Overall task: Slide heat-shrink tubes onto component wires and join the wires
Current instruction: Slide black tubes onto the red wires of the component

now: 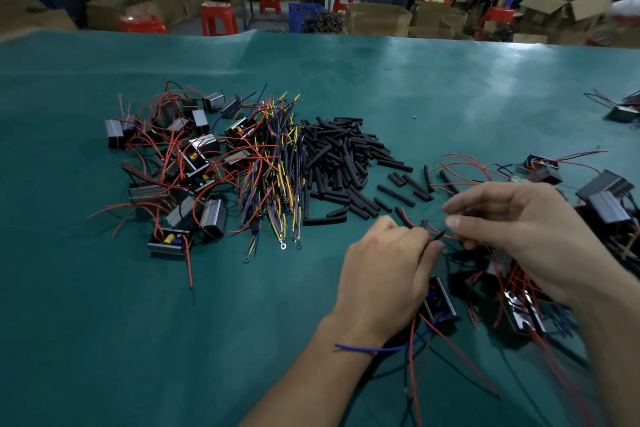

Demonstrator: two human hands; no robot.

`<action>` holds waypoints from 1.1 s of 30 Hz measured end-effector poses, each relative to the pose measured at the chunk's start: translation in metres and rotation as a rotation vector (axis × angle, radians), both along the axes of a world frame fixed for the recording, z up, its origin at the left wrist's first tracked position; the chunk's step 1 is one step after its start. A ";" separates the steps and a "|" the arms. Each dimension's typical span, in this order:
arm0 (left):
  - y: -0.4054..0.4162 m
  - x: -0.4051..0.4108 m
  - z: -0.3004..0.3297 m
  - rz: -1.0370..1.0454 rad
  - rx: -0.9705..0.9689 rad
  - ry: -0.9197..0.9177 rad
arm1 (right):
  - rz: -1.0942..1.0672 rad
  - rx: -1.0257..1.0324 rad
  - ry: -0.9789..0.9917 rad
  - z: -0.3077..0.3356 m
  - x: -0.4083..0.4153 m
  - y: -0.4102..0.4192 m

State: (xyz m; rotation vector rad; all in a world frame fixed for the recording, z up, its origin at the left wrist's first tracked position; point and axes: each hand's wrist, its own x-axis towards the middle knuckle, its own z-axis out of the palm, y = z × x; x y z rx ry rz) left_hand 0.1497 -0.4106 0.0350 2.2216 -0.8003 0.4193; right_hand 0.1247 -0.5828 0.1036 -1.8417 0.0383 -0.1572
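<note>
My left hand (384, 270) and my right hand (519, 236) meet above the green table, close to its right front. The left fingers pinch a short black heat-shrink tube (423, 225) around a thin red wire (438, 232). The right fingertips pinch the same red wire just to the right of it. Under the left hand lies a small black component box (440, 302) with red, black and blue wires trailing toward me. A heap of black heat-shrink tubes (343, 163) lies in the middle of the table.
A pile of black component boxes with red wires (173, 163) lies at the left, beside a bundle of yellow, blue and black ring-terminal wires (273, 177). More wired boxes (606, 198) sit at the right. Red stools (218, 17) and cardboard boxes stand beyond the table.
</note>
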 end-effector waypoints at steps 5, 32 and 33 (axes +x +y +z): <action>0.000 0.000 -0.002 0.002 0.027 -0.026 | 0.011 -0.002 -0.012 -0.003 0.002 -0.001; 0.001 0.004 0.002 0.013 0.138 0.120 | 0.228 -1.100 0.061 0.013 0.108 0.072; 0.001 0.004 0.003 0.012 0.140 0.117 | 0.239 -1.104 0.099 0.008 0.115 0.077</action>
